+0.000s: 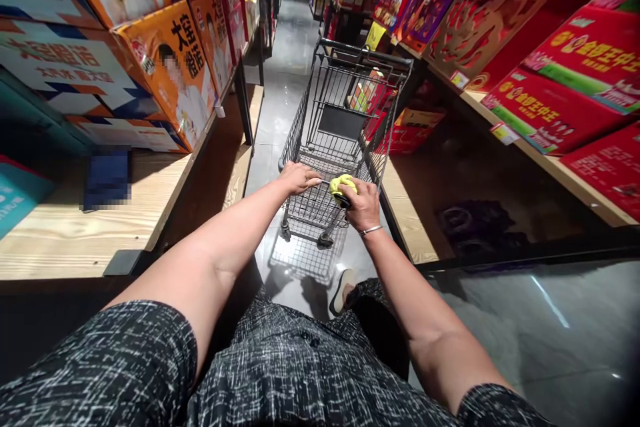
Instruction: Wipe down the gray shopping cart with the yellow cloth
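A dark wire shopping cart (342, 121) stands in the aisle straight ahead of me, its basket showing only bare mesh. My left hand (299, 179) lies on the cart's near rim at the left, fingers curled over the rail. At the right part of that same rim, my right hand (364, 205) grips a bunched yellow-green cloth (343, 183). Something small and black shows beneath the cloth, and I cannot make out what it is. A thin silver bracelet circles my right wrist. The cart's long handle (365, 53) is at its far end.
Orange and white cartons (167, 73) are stacked on the left wooden shelf (150, 193), close to my left arm. Red gift boxes (545, 107) line the right shelf (415, 227). Shelf posts edge the narrow aisle. My sandalled foot (343, 292) is behind the cart's wheels.
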Tool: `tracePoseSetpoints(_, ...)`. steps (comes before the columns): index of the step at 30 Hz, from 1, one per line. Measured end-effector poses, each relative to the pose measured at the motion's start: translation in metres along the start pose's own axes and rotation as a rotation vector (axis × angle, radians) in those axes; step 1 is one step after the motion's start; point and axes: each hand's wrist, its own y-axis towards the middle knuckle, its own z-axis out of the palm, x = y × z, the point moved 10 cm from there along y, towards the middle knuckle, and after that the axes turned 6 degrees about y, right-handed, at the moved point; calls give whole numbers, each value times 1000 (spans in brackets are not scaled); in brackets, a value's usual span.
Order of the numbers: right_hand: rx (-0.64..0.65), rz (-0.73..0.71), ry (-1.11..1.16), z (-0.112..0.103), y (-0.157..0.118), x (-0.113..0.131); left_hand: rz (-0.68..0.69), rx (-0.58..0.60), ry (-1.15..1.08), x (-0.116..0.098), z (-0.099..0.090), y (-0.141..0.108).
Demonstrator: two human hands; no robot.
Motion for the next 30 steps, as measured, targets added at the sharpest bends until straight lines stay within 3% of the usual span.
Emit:
tracePoseSetpoints(5, -108, 17, 37, -31, -33, -55, -52, -24, 10, 24, -1, 6)
tracePoseSetpoints(8, -148, 4, 87, -30, -31, -55, -86, 22, -11, 20, 0, 7)
tracePoseSetpoints(12, -103, -44, 60, 1, -8, -23, 15, 52, -65, -15, 3, 3)
tracePoseSetpoints(15, -81, -41, -24, 30, -10, -6, 53, 4, -80, -25, 4, 0)
tracePoseSetpoints(19, 155, -134, -43, 91, -40, 5, 34, -4, -105, -11, 7, 2)
tracePoseSetpoints(24, 442, -114, -79, 157, -75, 14, 7, 41, -150, 2, 11, 10)
tracePoseSetpoints(27, 565, -149, -81, 179, -81, 32, -22, 27, -169, 7, 10, 13)
tracePoseSetpoints(30, 619, -185, -75, 180, -77, 43, -57, -3, -175, 15, 8, 15)
